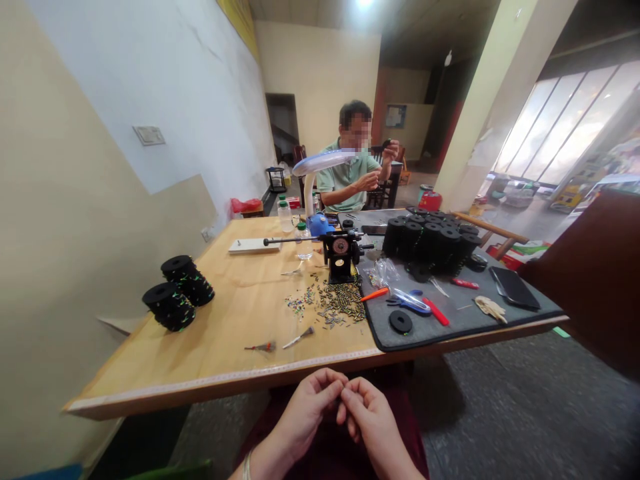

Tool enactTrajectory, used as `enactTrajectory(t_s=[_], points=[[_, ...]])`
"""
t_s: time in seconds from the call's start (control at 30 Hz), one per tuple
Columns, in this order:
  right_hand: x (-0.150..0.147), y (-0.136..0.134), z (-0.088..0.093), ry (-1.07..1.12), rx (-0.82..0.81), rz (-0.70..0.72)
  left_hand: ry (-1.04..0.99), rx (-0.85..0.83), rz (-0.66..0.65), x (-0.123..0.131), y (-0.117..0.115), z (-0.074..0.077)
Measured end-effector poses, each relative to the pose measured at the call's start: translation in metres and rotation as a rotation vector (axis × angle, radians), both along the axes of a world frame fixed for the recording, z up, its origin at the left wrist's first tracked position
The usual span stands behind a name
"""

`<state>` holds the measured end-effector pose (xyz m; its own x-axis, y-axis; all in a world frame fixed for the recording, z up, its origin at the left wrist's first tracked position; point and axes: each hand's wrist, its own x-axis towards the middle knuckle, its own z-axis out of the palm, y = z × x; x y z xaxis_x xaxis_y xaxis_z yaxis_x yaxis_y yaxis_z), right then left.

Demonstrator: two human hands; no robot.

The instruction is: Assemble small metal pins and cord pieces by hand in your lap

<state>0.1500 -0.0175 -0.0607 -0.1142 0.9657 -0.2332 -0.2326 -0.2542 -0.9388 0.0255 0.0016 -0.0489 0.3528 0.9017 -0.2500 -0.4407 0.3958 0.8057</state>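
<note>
My left hand (pixel 307 410) and my right hand (pixel 367 417) meet below the front edge of the wooden table (pixel 225 360), over my lap. Both have their fingers curled and their fingertips pinched together against each other. Whatever they pinch is too small to make out. On the table beyond them lie a scatter of small beads and dark tubes (pixel 333 303), two thin tools (pixel 280 343) and a black hand-crank winder (pixel 341 253).
Two stacks of black spools (pixel 177 293) stand at the table's left. A grey mat (pixel 465 310) carries more black spools (pixel 433 240), scissors (pixel 407 301), red tools and a phone (pixel 513 287). A desk lamp (pixel 320 167) rises behind. Another person sits at the far end.
</note>
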Motion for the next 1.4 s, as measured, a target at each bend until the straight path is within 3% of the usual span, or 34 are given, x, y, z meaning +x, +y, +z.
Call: enactTrajectory(t_s=[0.17, 0.37, 0.6, 0.87, 1.17, 1.4], points=[[0.001, 0.001, 0.002, 0.022, -0.02, 0.026, 0.043, 0.059, 0.016, -0.003, 0.001, -0.002], [0.005, 0.003, 0.002, 0.001, -0.043, 0.066, 0.229, 0.167, 0.1, -0.011, 0.004, 0.007], [0.01, 0.0, 0.007, -0.208, 0.221, 0.112, 0.097, 0.095, 0.068, -0.007, 0.005, 0.019], [0.021, 0.003, 0.004, -0.582, 0.54, 0.013, -0.107, 0.015, 0.102, -0.015, 0.006, 0.049], [0.035, 0.016, -0.009, -0.622, 0.725, -0.069, -0.265, 0.012, 0.137, -0.036, -0.002, 0.093], [0.043, 0.02, -0.019, -0.666, 0.752, -0.125, -0.206, 0.069, 0.119, -0.036, -0.007, 0.102]])
